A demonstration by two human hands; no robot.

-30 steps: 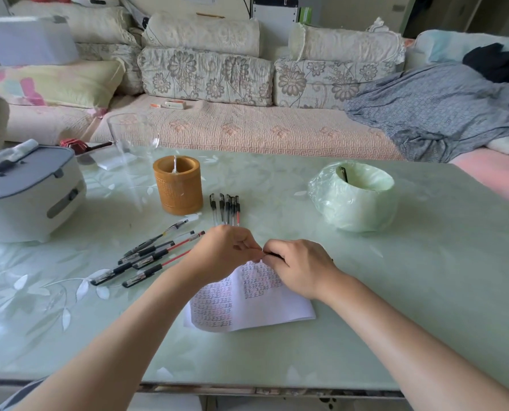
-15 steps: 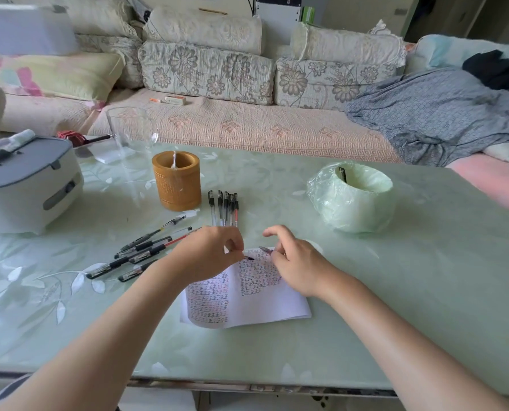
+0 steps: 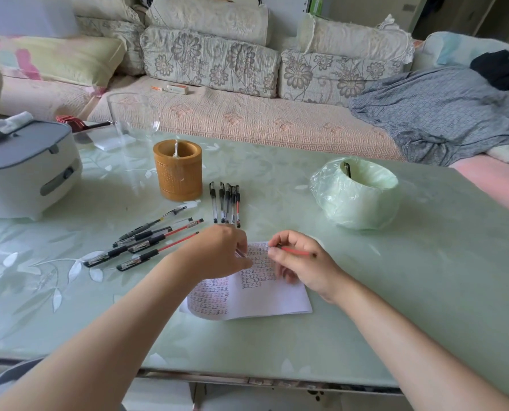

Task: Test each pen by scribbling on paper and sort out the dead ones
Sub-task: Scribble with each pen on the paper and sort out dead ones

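Red pen [image 3: 294,252]: pinched in the right hand [image 3: 303,262], over the far edge of the paper [image 3: 262,301], probably so it can be scribbled.
Left hand [image 3: 217,253]: fingers curled, pinching a small clear piece, apparently the cap [image 3: 240,253]; likely held aside to go back on.
Hands: apart but just beside each other, both above the paper.
Paper: near centre of the bench [image 3: 425,262], its left and far parts filled with rows of test marks.
Loose pens [image 3: 146,238]: fanned out left of the paper, probably awaiting a test.
Row of five pens [image 3: 226,203]: capped and parallel, just beyond the left hand; this looks like the pile that passed.
Lined bin [image 3: 357,194]: far right, a dark pen [image 3: 347,170] standing inside; probably where dead ones go.
Wooden holder [image 3: 178,173]: far left of the row.
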